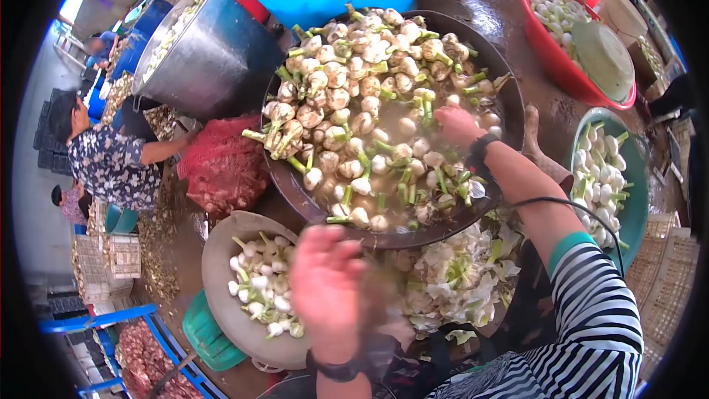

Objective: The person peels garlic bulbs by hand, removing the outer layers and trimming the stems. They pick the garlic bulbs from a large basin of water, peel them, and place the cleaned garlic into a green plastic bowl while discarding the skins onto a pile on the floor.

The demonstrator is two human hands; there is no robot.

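Stretching forward from its striped sleeve (602, 307), my right arm (535, 192) slants over the dark pan (515, 114), a black band (484, 149) at the wrist. My right hand (458, 127) sits low among the garlic bulbs (361, 185) heaped there in cloudy water (402, 120); I cannot tell whether its fingers grip one. My left hand (325, 281), blurred, points its fingers toward the pan, beside the grey bowl (221, 266) of white bulbs (260, 283); how widely they spread, I cannot tell.
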